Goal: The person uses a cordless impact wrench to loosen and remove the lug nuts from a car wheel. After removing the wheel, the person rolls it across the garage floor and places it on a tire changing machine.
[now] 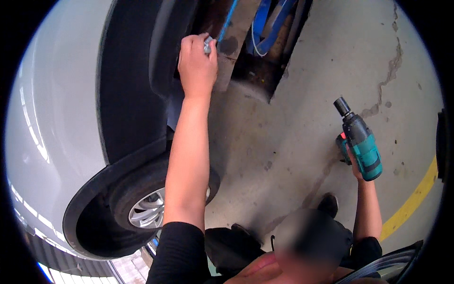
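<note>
My left arm reaches forward along the side of a silver car (56, 94). At the car's lower edge, my left hand (198, 61) is closed round a small silvery metal piece (207, 45), whose kind I cannot make out. A thin blue line (228, 21) runs forward from beside those fingers. Off to the right, my right hand (354, 168) grips the handle of a teal and black cordless impact wrench (362, 144). A dark socket on its nose points forward, away from any part of the car. The wrench body hides part of that hand.
A floor recess (259, 78) with blue metal parts (272, 28) lies right of my left hand. Black cladding (127, 85) edges the car, and a wheel (147, 208) with silver spokes sits nearer. Cracked concrete floor (302, 128) carries a yellow line (416, 194) at right.
</note>
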A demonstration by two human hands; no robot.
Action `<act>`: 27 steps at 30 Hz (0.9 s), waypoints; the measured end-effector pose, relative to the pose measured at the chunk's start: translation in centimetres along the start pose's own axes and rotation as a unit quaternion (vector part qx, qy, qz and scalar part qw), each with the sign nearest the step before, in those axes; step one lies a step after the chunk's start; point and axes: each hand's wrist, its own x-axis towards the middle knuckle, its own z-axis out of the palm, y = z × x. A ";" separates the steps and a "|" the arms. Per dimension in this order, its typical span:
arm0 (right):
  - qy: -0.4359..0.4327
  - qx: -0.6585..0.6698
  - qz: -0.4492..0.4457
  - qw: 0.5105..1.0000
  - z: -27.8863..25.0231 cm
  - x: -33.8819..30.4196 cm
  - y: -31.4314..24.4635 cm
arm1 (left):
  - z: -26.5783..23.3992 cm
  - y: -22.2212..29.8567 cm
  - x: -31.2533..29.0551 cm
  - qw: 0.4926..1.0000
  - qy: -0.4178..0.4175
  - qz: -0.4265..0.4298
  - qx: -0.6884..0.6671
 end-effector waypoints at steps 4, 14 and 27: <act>0.030 -0.006 0.029 0.999 -0.1 0.3 -0.8 | 0.8 -1.3 0.1 0.998 -0.036 -0.031 -0.034; 0.155 -0.020 0.106 0.982 0.8 1.0 -2.5 | 0.9 -5.2 1.7 0.981 -0.139 0.021 -0.131; 0.219 -0.091 0.065 0.969 0.9 0.1 -4.5 | 1.7 -4.7 2.0 0.982 -0.128 0.072 -0.120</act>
